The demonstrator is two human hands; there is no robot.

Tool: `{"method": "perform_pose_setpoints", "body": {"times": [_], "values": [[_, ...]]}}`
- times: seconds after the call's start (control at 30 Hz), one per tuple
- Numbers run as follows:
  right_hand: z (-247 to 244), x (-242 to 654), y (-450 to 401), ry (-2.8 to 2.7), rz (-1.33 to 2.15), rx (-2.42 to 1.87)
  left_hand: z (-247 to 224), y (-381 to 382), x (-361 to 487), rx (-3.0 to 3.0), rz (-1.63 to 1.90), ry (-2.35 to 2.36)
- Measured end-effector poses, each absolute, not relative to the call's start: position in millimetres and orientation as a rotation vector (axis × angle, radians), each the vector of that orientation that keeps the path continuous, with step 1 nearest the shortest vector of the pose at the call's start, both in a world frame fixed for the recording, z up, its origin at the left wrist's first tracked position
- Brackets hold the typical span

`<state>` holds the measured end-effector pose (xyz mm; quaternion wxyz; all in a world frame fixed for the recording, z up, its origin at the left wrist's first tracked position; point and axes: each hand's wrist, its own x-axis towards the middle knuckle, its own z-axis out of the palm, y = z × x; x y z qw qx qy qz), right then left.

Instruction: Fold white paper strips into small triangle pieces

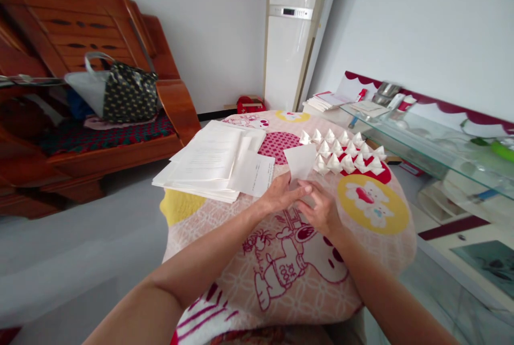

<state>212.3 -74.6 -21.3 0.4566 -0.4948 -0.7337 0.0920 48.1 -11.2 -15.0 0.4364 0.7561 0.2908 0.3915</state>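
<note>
Between my two hands is a small sheet of white paper [300,160], its upper part standing out beyond the fingers. My left hand [284,194] grips it from the left, thumb stretched towards the other hand. From the right, my right hand [319,207] closes on its lower part, with the fingertips of both hands meeting there. The paper's lower edge is hidden by the fingers. Just beyond, several folded white paper boats [334,163] stand in rows on the table. Left of my hands lies a stack of white paper sheets [209,155], some printed.
A patterned cloth [257,259] covers the round table. At right stands a glass-topped cabinet [433,139] with a metal container [386,93] and papers [324,100] near it. A wooden bench [96,147] with a dotted bag [130,93] is at left; a white air conditioner [287,55] stands behind.
</note>
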Motion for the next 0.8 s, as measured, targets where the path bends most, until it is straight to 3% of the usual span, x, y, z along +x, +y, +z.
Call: {"method": "perform_pose_setpoints", "body": {"times": [0.23,0.4,0.8], "values": [[-20.9,230.4,-72.3,-1.526,0.263,-1.357,-29.3,2.1,39.6,1.538,1.076,0.752],[-17.0,257.0,-63.5,-1.13,0.511,-1.226,-16.9,-0.7,30.9,1.808,1.065,0.528],[-17.3,290.4,-66.4,-1.623,0.853,-1.303,-37.3,3.2,18.5,2.611,0.694,0.667]]}}
